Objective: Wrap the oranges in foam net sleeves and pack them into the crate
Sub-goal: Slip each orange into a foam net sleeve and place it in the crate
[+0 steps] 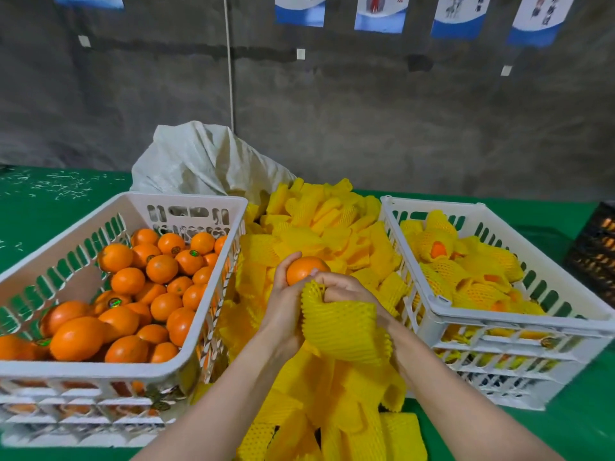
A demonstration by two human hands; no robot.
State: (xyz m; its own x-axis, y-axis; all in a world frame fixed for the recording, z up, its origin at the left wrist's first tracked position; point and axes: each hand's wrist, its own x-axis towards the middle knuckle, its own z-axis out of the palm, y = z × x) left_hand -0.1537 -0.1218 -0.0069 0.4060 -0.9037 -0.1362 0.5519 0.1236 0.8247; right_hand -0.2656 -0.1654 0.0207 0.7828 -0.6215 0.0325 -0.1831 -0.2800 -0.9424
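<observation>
My left hand (283, 304) grips a bare orange (304, 269) above the middle of the table. My right hand (346, 289) holds a yellow foam net sleeve (342, 327) just below the orange, with its thumb against the fruit. The sleeve's open mouth touches the orange's underside. A white crate (213, 311) on the left holds several bare oranges. Another white crate (499, 319) on the right holds several oranges wrapped in yellow sleeves.
A heap of loose yellow sleeves (319, 224) lies between the two crates on the green table (50, 207). A white sack (206, 161) stands behind the heap. A black crate (595, 251) sits at the far right edge.
</observation>
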